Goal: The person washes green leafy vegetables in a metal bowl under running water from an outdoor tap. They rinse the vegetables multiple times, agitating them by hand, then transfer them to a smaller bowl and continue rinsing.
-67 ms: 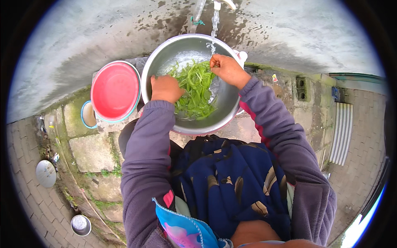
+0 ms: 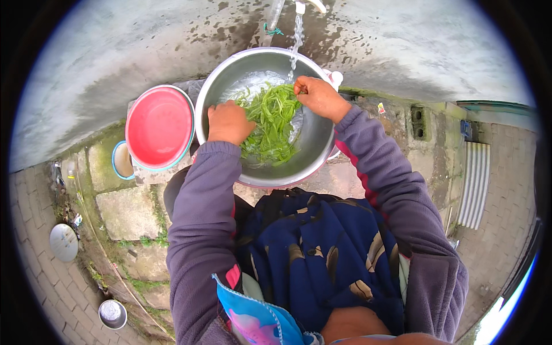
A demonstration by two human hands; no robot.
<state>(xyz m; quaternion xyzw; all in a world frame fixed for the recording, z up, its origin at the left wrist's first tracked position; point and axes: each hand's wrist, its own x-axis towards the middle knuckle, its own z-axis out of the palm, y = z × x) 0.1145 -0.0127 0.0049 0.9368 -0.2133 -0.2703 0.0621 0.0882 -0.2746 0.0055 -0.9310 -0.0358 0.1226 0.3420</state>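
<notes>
Long, thin green vegetable strips (image 2: 270, 121) lie heaped in a large round metal basin (image 2: 315, 150) with water in it. At the heap's left side my left hand (image 2: 230, 122) is closed on the greens, its fingers curled and their tips hidden among them. My right hand (image 2: 323, 98) reaches over the basin's right side, thumb and fingers pinched together at the upper right edge of the heap; they seem to hold some strips, though the tips are hard to see. A stream of water (image 2: 296, 41) falls into the basin from a tap (image 2: 301, 8) beyond it.
Left of the basin, a pink basin (image 2: 159, 126) rests nested on a pale one, with a smaller blue-rimmed bowl (image 2: 123, 160) beside it. A splashed concrete wall (image 2: 190, 40) rises behind. Lower left stands a metal pot (image 2: 112, 314); a corrugated sheet (image 2: 475, 185) lies at right.
The falling water's stream has shifted slightly. Both hands stay nearly in place, with the left shifting very slightly left and the greens slightly rearranged.
</notes>
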